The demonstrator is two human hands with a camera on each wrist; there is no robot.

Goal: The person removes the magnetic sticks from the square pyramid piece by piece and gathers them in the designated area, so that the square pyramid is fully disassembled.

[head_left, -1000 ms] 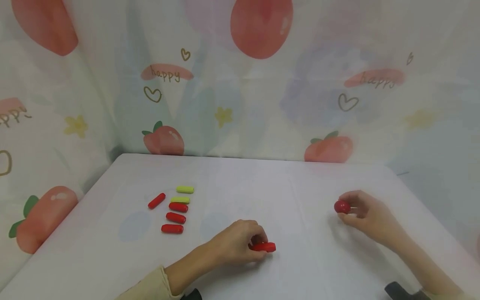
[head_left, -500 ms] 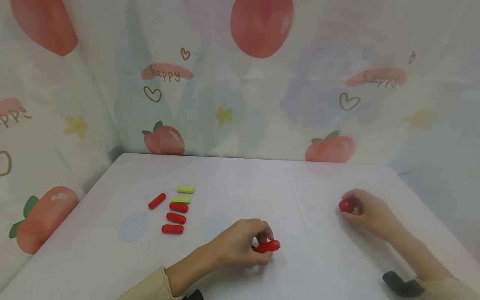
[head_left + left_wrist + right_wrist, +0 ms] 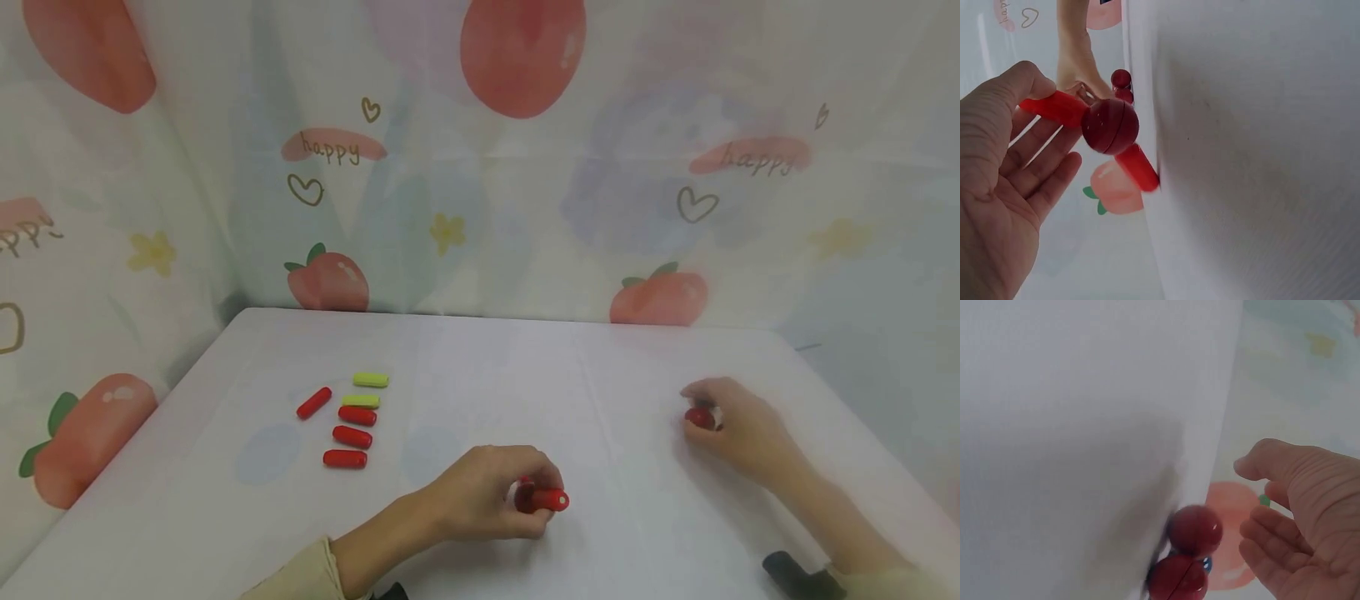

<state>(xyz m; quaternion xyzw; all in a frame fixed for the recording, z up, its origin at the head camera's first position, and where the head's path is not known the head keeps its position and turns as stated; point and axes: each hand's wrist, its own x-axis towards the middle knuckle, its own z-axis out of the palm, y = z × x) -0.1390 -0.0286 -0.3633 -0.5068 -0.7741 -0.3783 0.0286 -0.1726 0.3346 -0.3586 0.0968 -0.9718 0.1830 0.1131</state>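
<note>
My left hand (image 3: 498, 496) pinches a red rod (image 3: 1063, 109) between thumb and fingers, just over the white table. The rod is joined to a dark red ball (image 3: 1110, 126), from which a second red rod (image 3: 1137, 169) sticks out. My right hand (image 3: 742, 433) hovers low at the right side. Below its parted thumb and fingers sit two dark red balls (image 3: 1195, 530), close together; between fingertips and thumb there is a gap in the right wrist view. From the head, one red ball (image 3: 700, 417) shows beside that hand. A small blue spot behind the balls is mostly hidden.
On the left part of the white table (image 3: 465, 367) lie several red rods (image 3: 345, 459) and two yellow-green rods (image 3: 371, 380). One red rod (image 3: 314, 403) lies aslant, left of the others. A printed cloth (image 3: 517, 217) hangs behind the table.
My left hand has shifted slightly right and turned the red rods, so that one rod end points more towards me. By my right hand, the visible red ball has moved a little to the right.
</note>
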